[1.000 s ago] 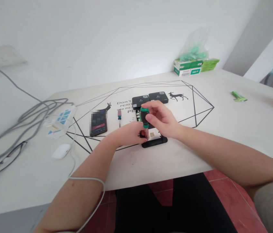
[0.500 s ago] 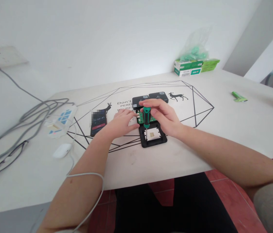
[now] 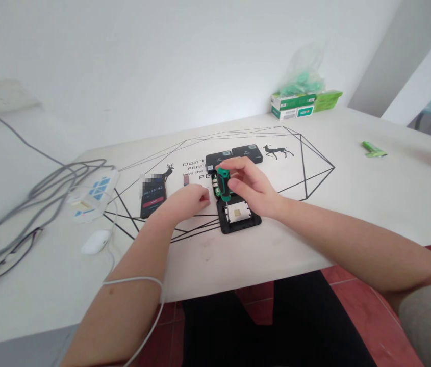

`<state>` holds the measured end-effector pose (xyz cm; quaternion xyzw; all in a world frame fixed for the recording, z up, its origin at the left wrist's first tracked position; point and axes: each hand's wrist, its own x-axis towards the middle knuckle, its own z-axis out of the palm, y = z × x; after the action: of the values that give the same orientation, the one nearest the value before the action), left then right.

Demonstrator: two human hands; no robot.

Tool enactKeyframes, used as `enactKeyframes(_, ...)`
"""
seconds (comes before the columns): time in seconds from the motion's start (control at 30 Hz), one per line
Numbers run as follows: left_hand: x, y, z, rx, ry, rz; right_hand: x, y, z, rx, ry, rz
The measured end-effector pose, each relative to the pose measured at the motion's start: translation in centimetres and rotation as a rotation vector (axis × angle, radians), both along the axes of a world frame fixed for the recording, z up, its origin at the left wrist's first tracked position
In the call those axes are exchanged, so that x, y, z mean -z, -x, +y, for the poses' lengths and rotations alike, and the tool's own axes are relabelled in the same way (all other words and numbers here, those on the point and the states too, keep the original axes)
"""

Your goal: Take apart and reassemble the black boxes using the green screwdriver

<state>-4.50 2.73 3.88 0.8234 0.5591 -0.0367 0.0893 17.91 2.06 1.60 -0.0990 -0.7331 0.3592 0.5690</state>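
Observation:
My right hand (image 3: 251, 186) is wrapped round a green-and-black screwdriver (image 3: 223, 183), whose shaft points down at the left side of an open black plastic casing (image 3: 251, 223). Inside the casing lies a white piece (image 3: 234, 212) with a small tan square on it. A green circuit board (image 3: 216, 184) shows behind, largely covered by the hand and handle. My left hand (image 3: 190, 200) rests on the table left of the casing, apart from it, fingers curled in; whatever they may hold is hidden. A small pinkish piece (image 3: 186, 180) lies just beyond that hand.
Two black flat boxes (image 3: 247, 153) lie behind the casing. To the left are a phone (image 3: 153, 196), a white earphone case (image 3: 96, 242), glasses (image 3: 6, 260), grey cables (image 3: 52, 178) and a white-blue box (image 3: 98, 191). Green-white boxes (image 3: 294, 104) stand by the wall.
My left hand has drawn back from the circuit board and curled its fingers, uncovering the pinkish piece. The screwdriver has shifted slightly left and tilted, still in my right hand.

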Motion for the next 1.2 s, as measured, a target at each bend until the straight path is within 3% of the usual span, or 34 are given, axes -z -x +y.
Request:
enactKeyframes(0.1,0.4,0.0,0.1,-0.002,-0.005,0.004,0.1,0.0,-0.1,-0.042,0.056,-0.005)
enactKeyframes(0.27,0.9,0.2,0.2,0.029,-0.029,-0.013,0.2,0.1,0.3,0.102,-0.027,-0.014)
enactKeyframes(0.43,0.4,-0.4,-0.5,0.105,-0.011,-0.263,0.3,0.1,0.5,0.171,-0.068,-0.009)
enactKeyframes(0.53,0.0,-0.9,-0.9,0.098,0.024,-0.399,0.1,-0.2,0.2,0.079,-0.019,-0.019)
enactKeyframes(0.67,0.2,-1.5,-1.1,0.050,0.179,-0.622,-0.2,-0.3,-0.1,-0.023,0.026,-0.028)
enactKeyframes(0.83,1.3,-1.9,-0.7,-0.051,0.530,-0.986,-0.1,0.1,0.1,0.155,-0.075,-0.044)
enactKeyframes(0.93,1.8,-1.9,-0.4,-0.114,0.700,-1.091,-0.1,0.0,0.2,0.210,-0.115,-0.057)
enactKeyframes(1.2,2.5,-1.4,0.3,-0.202,0.831,-1.192,-0.6,-0.4,-0.2,0.124,-0.101,-0.100)
